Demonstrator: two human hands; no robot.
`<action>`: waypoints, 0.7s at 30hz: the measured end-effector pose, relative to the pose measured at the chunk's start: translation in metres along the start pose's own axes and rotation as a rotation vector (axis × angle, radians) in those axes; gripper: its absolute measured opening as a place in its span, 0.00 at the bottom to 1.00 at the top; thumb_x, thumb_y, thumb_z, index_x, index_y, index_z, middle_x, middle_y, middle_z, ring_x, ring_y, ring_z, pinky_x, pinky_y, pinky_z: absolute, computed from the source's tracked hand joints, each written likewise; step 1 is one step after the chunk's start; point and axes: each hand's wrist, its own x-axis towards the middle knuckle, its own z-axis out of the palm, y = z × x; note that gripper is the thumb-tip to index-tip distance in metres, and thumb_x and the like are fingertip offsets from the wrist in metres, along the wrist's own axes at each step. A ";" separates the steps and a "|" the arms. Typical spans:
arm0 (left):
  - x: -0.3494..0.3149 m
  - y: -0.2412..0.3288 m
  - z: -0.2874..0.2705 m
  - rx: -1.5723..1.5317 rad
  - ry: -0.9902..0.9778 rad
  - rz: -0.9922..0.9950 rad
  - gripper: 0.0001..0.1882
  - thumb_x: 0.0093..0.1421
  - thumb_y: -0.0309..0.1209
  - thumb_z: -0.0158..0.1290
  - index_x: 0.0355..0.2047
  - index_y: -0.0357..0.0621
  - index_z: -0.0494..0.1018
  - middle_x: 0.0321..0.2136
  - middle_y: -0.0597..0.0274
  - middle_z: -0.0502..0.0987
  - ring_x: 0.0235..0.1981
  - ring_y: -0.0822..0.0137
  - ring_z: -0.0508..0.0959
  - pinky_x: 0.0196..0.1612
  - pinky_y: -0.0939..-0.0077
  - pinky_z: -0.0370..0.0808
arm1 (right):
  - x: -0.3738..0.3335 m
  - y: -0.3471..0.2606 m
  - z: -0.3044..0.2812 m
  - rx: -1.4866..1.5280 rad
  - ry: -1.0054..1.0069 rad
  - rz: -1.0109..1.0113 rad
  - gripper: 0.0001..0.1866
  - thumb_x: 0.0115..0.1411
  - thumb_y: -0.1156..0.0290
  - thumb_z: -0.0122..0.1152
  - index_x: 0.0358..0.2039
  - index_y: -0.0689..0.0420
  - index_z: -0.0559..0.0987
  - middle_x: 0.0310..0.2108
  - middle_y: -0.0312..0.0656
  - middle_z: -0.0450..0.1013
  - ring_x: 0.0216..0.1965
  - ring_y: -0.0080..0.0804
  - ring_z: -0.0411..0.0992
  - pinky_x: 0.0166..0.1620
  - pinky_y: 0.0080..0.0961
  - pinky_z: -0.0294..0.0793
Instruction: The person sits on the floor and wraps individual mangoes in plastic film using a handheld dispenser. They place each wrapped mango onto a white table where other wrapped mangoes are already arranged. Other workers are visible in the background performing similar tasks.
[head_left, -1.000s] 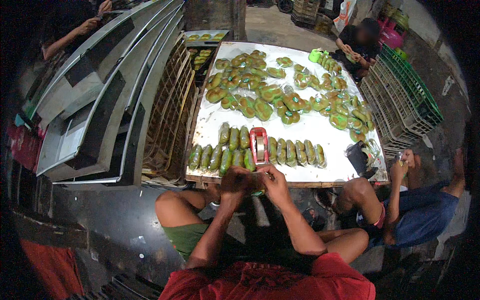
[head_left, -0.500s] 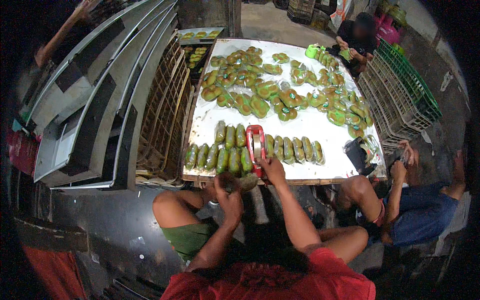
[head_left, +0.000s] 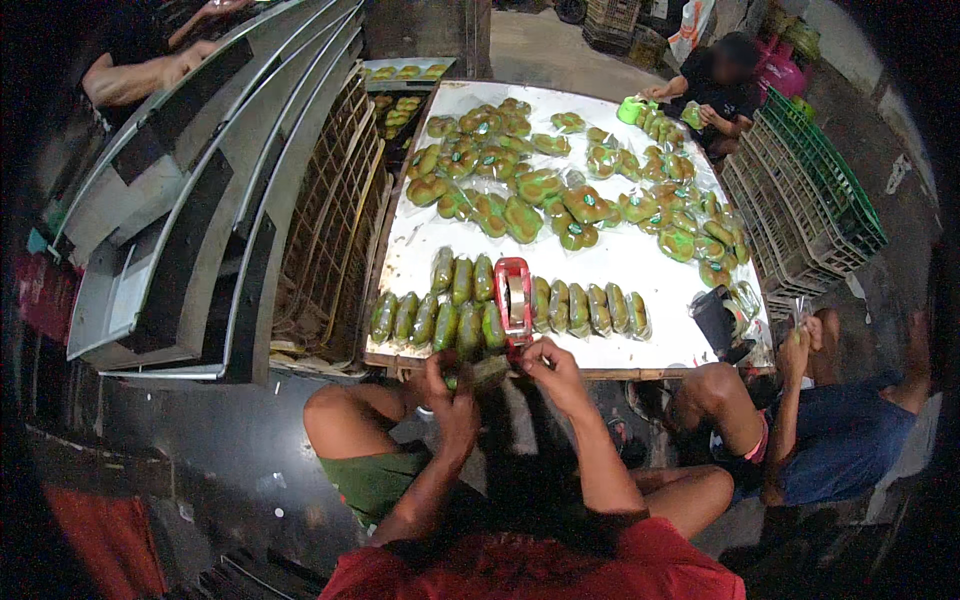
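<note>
The wrapped roll (head_left: 488,372) is in your left hand, just off the near edge of the worktop (head_left: 620,250), a little nearer you than half a second ago. On that white worktop, the spread of bagged buns (head_left: 540,187) across the far half lies as it did before. The person (head_left: 722,85) at the far right corner has parted their hands: one now reaches to the bright green container (head_left: 629,110), while the other holds something green. Closer to you, the rows of wrapped rolls (head_left: 445,325) keep their places, on both sides of the tape dispenser. Your left hand (head_left: 455,402) stays closed around the near end of its roll. Your right hand (head_left: 553,372) was up against the dispenser half a second ago and has drawn back toward you; its thumb and forefinger are narrow, just beside the dispenser's near end, and I cannot tell whether they pinch anything. The red tape dispenser (head_left: 514,298) stands where it did, its long side pointing away from you.
</note>
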 end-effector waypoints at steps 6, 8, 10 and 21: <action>-0.007 0.008 0.009 -0.170 -0.190 0.051 0.14 0.57 0.23 0.50 0.45 0.35 0.66 0.39 0.53 0.71 0.40 0.61 0.70 0.48 0.68 0.66 | -0.007 -0.045 0.026 -0.102 0.089 -0.181 0.14 0.49 0.75 0.65 0.38 0.63 0.78 0.45 0.41 0.69 0.45 0.32 0.70 0.47 0.27 0.69; -0.005 0.002 0.007 -0.176 -0.179 0.044 0.16 0.56 0.20 0.49 0.45 0.35 0.66 0.40 0.53 0.71 0.42 0.61 0.71 0.49 0.69 0.66 | -0.008 -0.052 0.029 -0.251 0.129 -0.271 0.16 0.49 0.74 0.66 0.39 0.63 0.78 0.44 0.41 0.70 0.46 0.34 0.70 0.48 0.27 0.69; 0.000 0.002 0.003 -0.336 -0.207 0.009 0.17 0.55 0.20 0.50 0.47 0.37 0.66 0.41 0.55 0.72 0.44 0.61 0.71 0.52 0.69 0.66 | -0.015 -0.060 0.027 -0.356 0.102 -0.355 0.17 0.48 0.72 0.67 0.40 0.63 0.78 0.43 0.43 0.71 0.47 0.36 0.70 0.48 0.27 0.69; 0.043 0.023 -0.019 0.052 -0.809 -0.274 0.38 0.50 0.43 0.65 0.57 0.43 0.64 0.56 0.52 0.68 0.59 0.57 0.65 0.61 0.66 0.61 | -0.013 -0.042 0.006 0.077 0.129 0.032 0.18 0.59 0.65 0.60 0.47 0.60 0.74 0.43 0.43 0.73 0.45 0.38 0.71 0.47 0.35 0.71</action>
